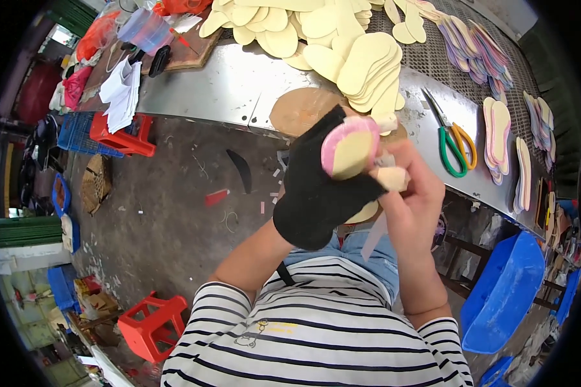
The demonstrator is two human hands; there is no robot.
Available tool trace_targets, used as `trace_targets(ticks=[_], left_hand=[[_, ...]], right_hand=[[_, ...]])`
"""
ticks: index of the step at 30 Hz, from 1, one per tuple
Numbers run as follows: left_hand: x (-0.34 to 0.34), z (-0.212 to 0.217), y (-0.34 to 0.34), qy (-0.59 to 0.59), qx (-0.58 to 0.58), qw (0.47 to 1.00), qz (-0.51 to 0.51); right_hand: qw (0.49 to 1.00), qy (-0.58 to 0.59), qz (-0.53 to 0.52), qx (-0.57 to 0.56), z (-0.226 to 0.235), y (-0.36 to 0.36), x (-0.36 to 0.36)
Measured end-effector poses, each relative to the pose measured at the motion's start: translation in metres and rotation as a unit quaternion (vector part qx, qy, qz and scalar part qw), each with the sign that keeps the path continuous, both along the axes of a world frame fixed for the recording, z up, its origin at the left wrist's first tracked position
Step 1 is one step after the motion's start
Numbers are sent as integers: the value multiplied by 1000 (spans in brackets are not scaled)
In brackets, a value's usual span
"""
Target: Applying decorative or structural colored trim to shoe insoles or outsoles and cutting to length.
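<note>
My left hand (316, 187), in a black fingerless glove, grips an insole (355, 151) with a cream face and a pink rim. The insole is tilted up in front of me; the glove and fingers hide part of it. Pale wrapping covers the exposed fingertips. My bare right hand (413, 193) is closed in a pinch at the insole's right edge. A thin pale strip (376, 237) hangs below those fingers. Beyond my hands lies a pile of cream insoles (368, 71) on the metal table (219, 90). Next to it is a brown oval board (303, 106).
Scissors with green and orange handles (455, 145) lie right of my hands. Stacked pink-edged insoles (496, 135) sit farther right. A blue bin (503, 293) stands below the table at right. Red stools (150, 326) are at left. White cloths (121, 93) hang over the table edge.
</note>
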State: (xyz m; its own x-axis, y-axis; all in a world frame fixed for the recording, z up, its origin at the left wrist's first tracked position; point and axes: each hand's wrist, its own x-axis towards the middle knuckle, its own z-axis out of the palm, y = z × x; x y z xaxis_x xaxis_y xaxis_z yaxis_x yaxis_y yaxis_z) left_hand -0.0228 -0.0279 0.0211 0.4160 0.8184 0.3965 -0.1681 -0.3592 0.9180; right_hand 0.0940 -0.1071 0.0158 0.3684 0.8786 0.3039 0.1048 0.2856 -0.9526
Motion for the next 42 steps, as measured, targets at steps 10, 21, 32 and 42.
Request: trace_targets(ticks=[10, 21, 32, 42], left_hand=[[6, 11, 14, -55, -129, 990, 18], [6, -57, 19, -66, -194, 977, -65], [-3, -14, 20, -135, -322, 936, -47], [-1, -11, 13, -86, -276, 956, -52]], right_hand=[[998, 3, 35, -56, -8, 9, 14], [995, 59, 71, -40, -12, 40, 21], [998, -20, 53, -13, -18, 18, 26], [973, 10, 202, -109, -1, 17, 53]])
